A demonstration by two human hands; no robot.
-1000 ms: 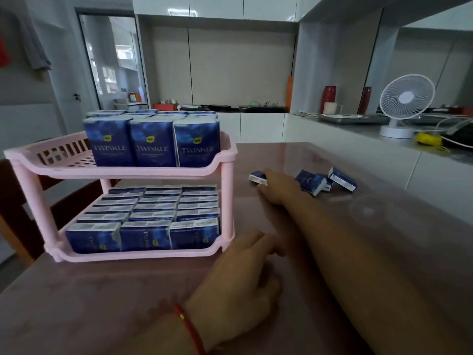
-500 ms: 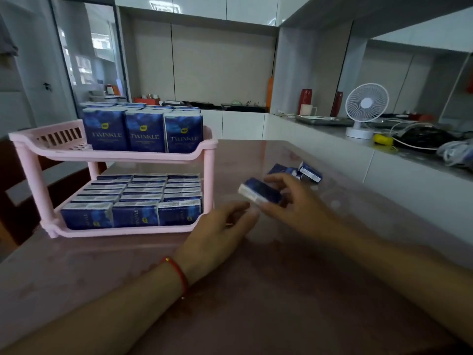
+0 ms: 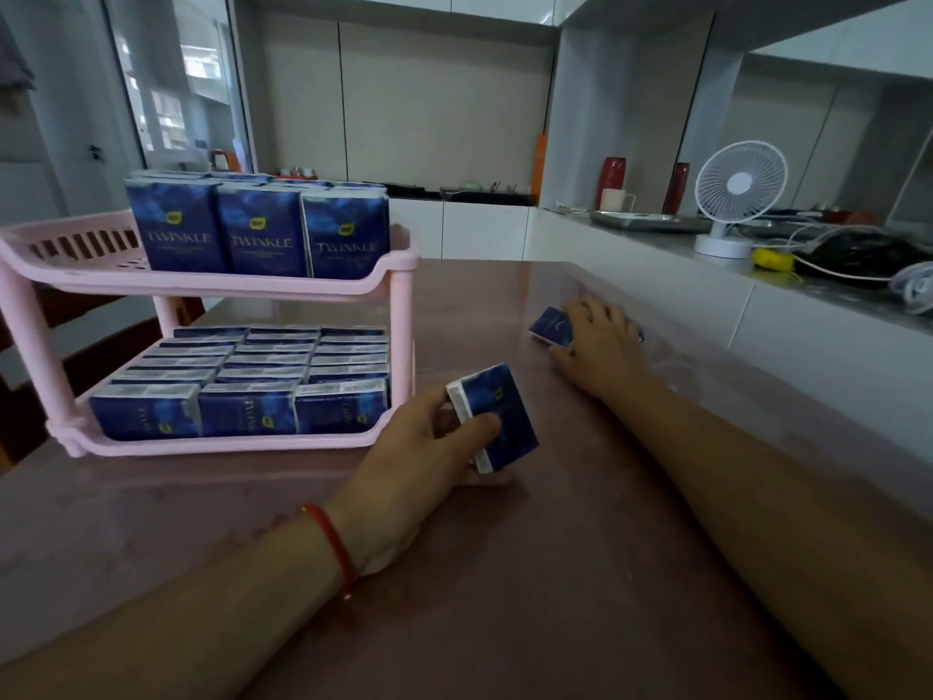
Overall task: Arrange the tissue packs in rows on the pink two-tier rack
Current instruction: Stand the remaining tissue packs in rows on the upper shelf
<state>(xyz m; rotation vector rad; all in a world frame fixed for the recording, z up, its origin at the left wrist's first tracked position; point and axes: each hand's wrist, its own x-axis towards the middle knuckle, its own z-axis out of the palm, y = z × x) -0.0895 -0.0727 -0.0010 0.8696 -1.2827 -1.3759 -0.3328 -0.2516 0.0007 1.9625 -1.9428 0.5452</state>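
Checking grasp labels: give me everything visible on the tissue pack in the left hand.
The held tissue pack is a small flat rectangle in glossy dark blue wrap with white bands at both ends and a small yellow mark. It is tilted, broad face up. The left hand grips it, thumb across the face, fingers underneath, just above the table, right of the pink rack.

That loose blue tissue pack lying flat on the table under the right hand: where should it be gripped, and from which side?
Likely across its two long edges, coming from above. The flat blue tissue pack lies face up on the glossy brown table, so only the edges offer a pinch. The right hand already rests over its right end; thumb on the near edge, fingers on the far one. A second pack under that hand is mostly hidden.
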